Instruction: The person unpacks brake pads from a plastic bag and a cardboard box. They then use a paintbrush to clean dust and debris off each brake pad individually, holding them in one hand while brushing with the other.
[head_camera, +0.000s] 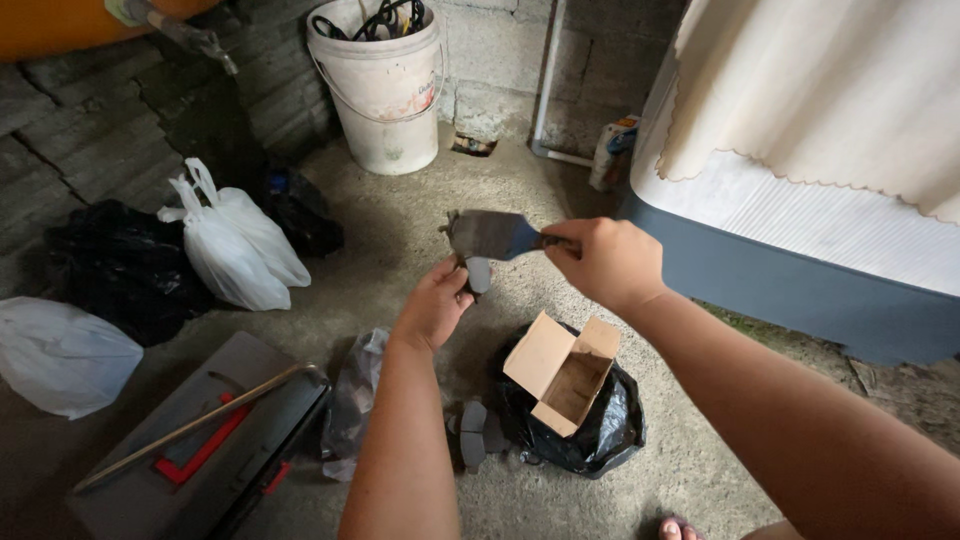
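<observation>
Both hands are raised over a concrete floor (690, 470). The right hand (608, 262) is closed around the end of a flat, dark grey pad (488, 235) with a metal backing, holding it level in front of the person. The left hand (436, 303) is just below and beside it, its fingers pinched on a smaller grey piece (478, 274) that sits right under the pad; whether the two pieces touch cannot be told from this angle.

Below the right hand, an opened cardboard box (560, 372) rests on a crumpled black bag (600, 430), flaps up and with nothing visible inside, so the pad appears to be already unpacked. Below the left hand, more grey pieces of a similar kind (472, 432) lie on the floor beside the bag, not picked up, next to a clear plastic wrapper (352, 400). Judging by that, one part is out and being looked over or fitted, while the others are untouched.

Further out to the left of the left hand lies a grey tool case (150, 450) with a long metal rod (190, 425) resting across it. Beyond that are white plastic bags (235, 245) and a dark bag (120, 265). Ahead of both hands a white bucket (385, 90) stands against the block wall, and to the right of the right hand is a white and grey appliance (790, 270) under a pale cloth (830, 90).
</observation>
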